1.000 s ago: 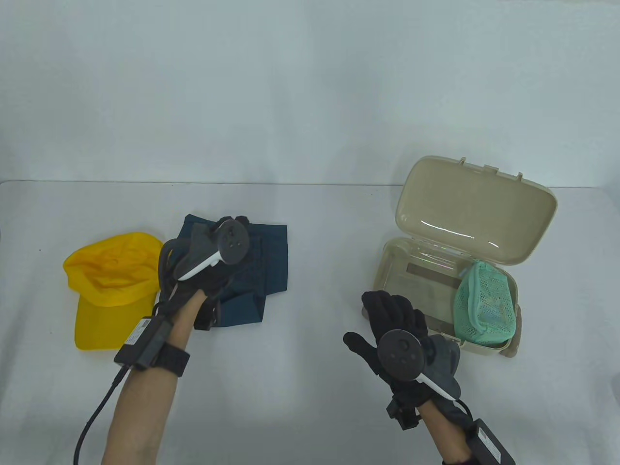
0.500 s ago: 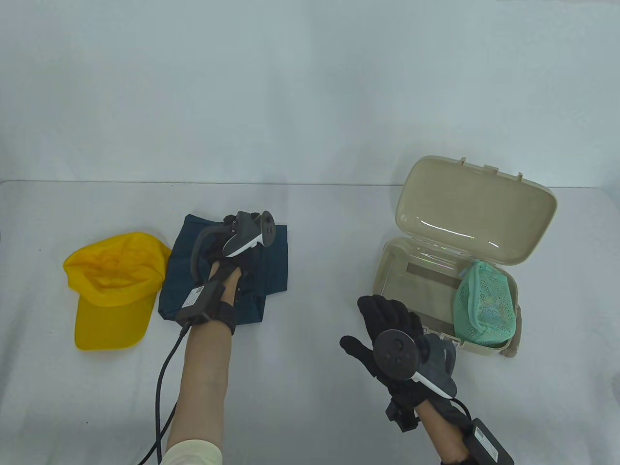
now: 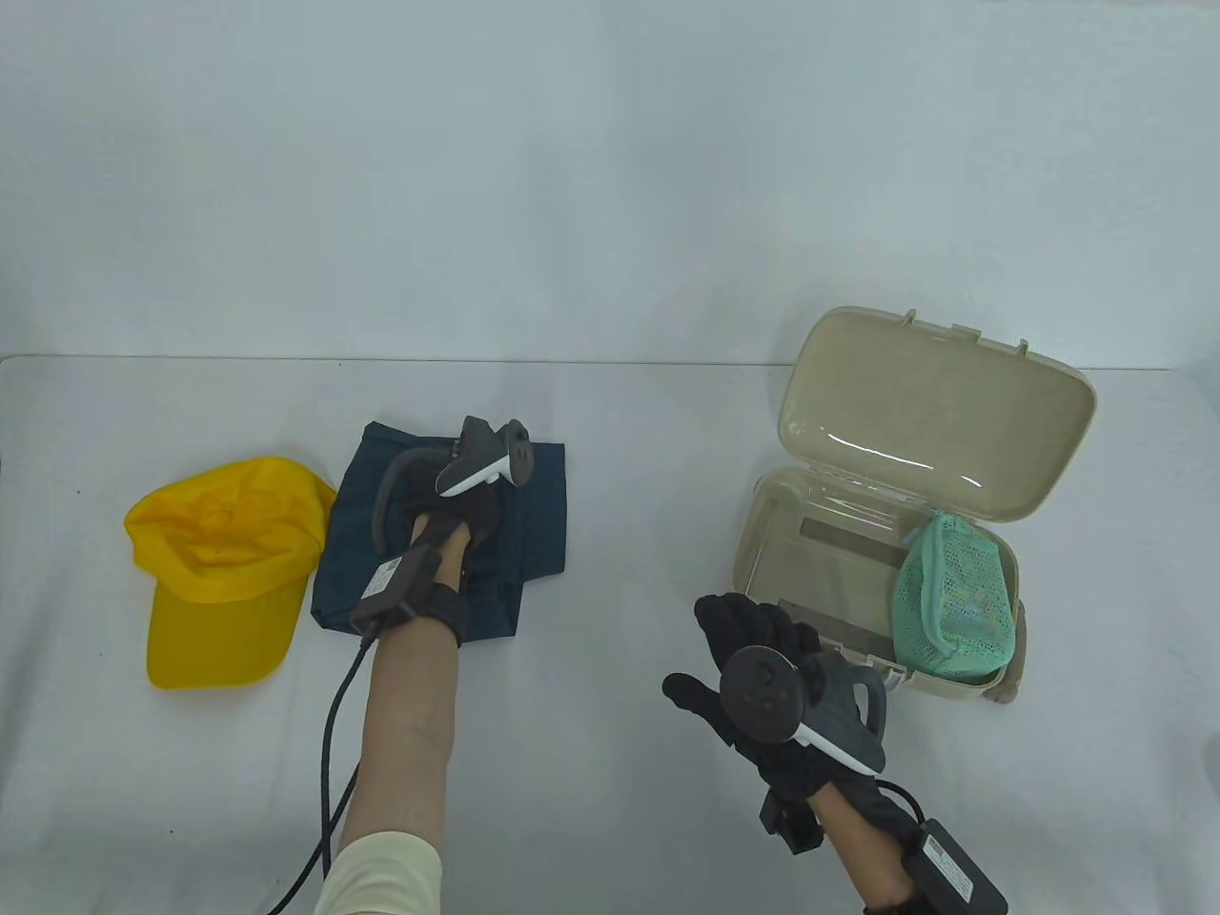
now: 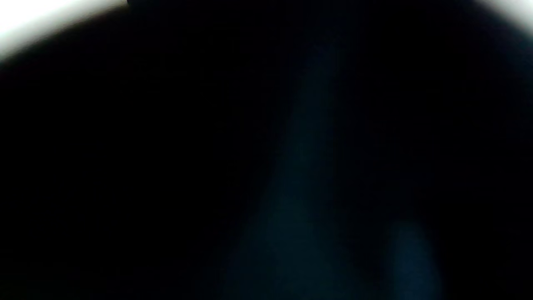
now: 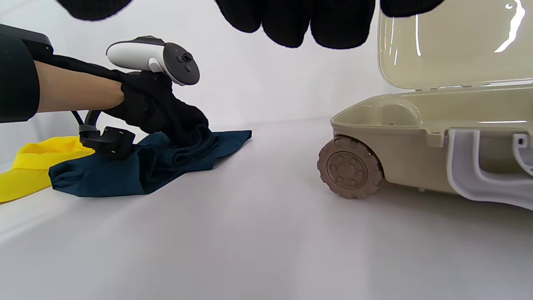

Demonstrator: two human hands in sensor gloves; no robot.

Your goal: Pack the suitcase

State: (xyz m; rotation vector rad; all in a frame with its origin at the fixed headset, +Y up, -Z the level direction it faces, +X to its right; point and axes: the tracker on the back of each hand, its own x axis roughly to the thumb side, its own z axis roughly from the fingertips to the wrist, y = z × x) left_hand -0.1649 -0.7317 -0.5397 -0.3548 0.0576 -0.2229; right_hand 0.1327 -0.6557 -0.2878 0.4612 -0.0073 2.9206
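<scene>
The white worktop (image 3: 610, 534) carries everything. Largest on it is the beige suitcase (image 3: 863, 572), at the right, its lid (image 3: 929, 415) standing open and tilted back; from the right wrist view a ribbed wheel (image 5: 349, 166) shows at its near corner. Inside the open shell, against the right-hand end, lies a green mesh pouch (image 3: 956, 599).

Well apart from it, on the left half of the worktop, lies a folded dark blue garment (image 3: 529, 510), and touching its left edge is a yellow cap (image 3: 219, 572), brim toward the person.

The left hand (image 3: 448, 500) rests on the middle of the blue garment. From the right wrist view its fingers (image 5: 183, 121) curl down into bunched cloth, so the grip appears to be pinching the fabric, though the fingertips themselves are hidden in the folds. The left wrist view is almost wholly dark and adds nothing.

The right hand (image 3: 753, 658) hovers just in front of the suitcase's near left corner, apart from it, its grip spread, fingers straight and holding nothing.
</scene>
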